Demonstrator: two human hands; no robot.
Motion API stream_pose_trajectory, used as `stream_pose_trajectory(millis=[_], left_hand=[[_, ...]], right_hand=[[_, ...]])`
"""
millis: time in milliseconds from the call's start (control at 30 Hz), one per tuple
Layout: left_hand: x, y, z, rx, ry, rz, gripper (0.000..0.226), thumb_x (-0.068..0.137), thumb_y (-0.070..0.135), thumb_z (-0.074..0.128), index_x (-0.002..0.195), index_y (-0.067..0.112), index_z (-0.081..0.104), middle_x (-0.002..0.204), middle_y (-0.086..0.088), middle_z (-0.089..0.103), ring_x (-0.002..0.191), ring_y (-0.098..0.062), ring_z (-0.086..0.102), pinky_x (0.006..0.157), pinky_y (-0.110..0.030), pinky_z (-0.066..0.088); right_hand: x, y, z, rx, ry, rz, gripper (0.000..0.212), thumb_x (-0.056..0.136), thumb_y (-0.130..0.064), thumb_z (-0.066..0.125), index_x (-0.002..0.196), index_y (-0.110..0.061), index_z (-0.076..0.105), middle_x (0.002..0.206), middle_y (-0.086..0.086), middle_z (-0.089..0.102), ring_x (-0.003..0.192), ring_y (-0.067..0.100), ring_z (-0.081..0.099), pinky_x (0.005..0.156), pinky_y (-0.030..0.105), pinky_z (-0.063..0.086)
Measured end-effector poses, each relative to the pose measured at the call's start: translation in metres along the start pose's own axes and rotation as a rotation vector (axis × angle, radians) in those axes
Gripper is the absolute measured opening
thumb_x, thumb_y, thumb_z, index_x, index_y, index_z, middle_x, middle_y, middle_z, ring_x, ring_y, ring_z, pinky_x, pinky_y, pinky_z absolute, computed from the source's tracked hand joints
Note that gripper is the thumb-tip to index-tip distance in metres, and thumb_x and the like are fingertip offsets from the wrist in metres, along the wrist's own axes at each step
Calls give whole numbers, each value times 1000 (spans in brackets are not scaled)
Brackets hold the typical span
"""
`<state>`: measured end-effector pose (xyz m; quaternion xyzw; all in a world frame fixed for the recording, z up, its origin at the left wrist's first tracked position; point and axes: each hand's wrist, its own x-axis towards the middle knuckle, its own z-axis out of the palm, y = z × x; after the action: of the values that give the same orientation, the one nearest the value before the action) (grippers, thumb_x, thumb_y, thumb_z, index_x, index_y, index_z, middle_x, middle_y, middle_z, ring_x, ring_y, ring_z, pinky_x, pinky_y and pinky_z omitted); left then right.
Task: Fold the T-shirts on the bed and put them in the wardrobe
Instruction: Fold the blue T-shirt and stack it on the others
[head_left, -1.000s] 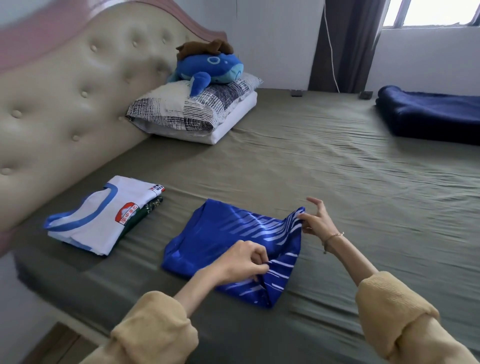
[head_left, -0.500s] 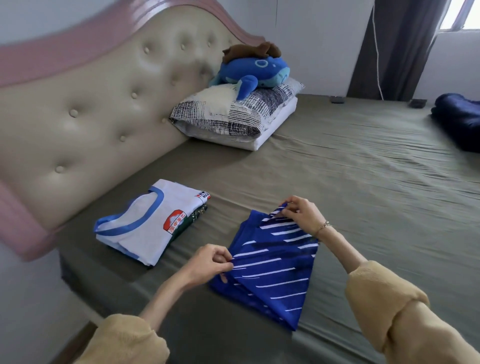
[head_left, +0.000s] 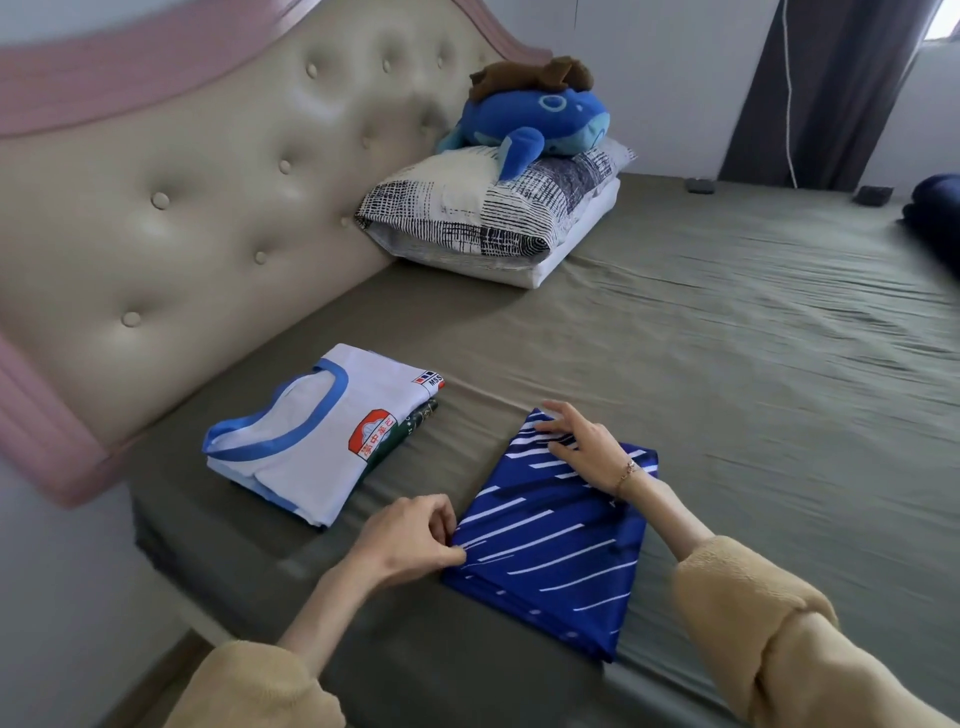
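Since 1.0 s ago the blue shirt (head_left: 550, 540) has gone from half-open, with one striped flap lifted, to a closed flat packet; the flap now lies down over the body and the stripes face up. Both hands have come down with it. The right hand (head_left: 582, 449) rests on the far corner of the packet, fingers fairly straight and spread, pressing the cloth onto the bed (head_left: 727, 389). The left hand (head_left: 410, 538) sits at the packet's left edge with fingers curled, pinching the fabric edge there.

Position: the blue shirt lies close to the near edge of the bed, its near corner almost at the mattress lip. Just to its left, apart by a strip of bare sheet, sits the white shirt (head_left: 311, 441), already folded, on top of a darker folded garment (head_left: 415, 426) of which only an edge shows. This stack is near the headboard (head_left: 182, 234) side.

Judgement: the fold on the blue shirt looks complete or one smoothing pass short of it. No unfolded shirt is visible on the bed. Remaining work appears to be stacking and carrying to the wardrobe, which is not in view.

Risk: slick fabric; the packet may slide open when lifted unless supported from beneath.
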<state>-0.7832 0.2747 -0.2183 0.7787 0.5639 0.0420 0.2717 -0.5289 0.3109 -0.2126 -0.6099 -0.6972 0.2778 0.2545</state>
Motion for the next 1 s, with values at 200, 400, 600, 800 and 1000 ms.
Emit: stream_pose_trajectory(millis=[200, 400, 600, 800, 1000], left_hand=[[6, 20, 17, -123, 127, 15, 38, 82, 51, 59, 110, 30, 45, 113, 12, 54, 98, -6, 54, 81, -23, 43], [47, 57, 28, -144, 149, -196, 65, 92, 57, 43, 136, 9, 39, 140, -8, 43, 128, -24, 42, 100, -36, 36], [92, 81, 16, -327, 61, -259, 68, 92, 58, 44, 134, 5, 44, 139, -14, 48, 125, -30, 45, 100, -36, 37], [113, 103, 12, -608, -16, -272, 56, 96, 36, 52, 135, -2, 42, 136, -17, 50, 119, -29, 53, 99, -35, 44], [110, 140, -15, -1026, -110, -204, 52, 91, 20, 64, 129, -5, 41, 120, -18, 59, 98, -27, 63, 83, -38, 54]], right_hand=[[-18, 21, -16, -263, 239, 341, 47, 94, -36, 49, 136, -19, 40, 140, 6, 44, 131, 23, 38, 110, 45, 25], [-40, 39, -35, 184, 303, 812, 60, 82, -51, 61, 110, 1, 57, 111, 21, 61, 93, 34, 61, 81, 39, 51], [-38, 28, -37, 582, 185, 857, 41, 80, -26, 73, 105, -6, 47, 86, 7, 52, 64, 15, 47, 47, 26, 44], [-46, 31, -41, 1047, 106, 708, 26, 93, -14, 57, 116, -2, 55, 97, 12, 65, 79, 21, 61, 79, 37, 52], [-56, 35, -85, 1121, 203, 570, 26, 93, -14, 56, 115, -1, 56, 95, 10, 66, 82, 21, 63, 71, 33, 52]])
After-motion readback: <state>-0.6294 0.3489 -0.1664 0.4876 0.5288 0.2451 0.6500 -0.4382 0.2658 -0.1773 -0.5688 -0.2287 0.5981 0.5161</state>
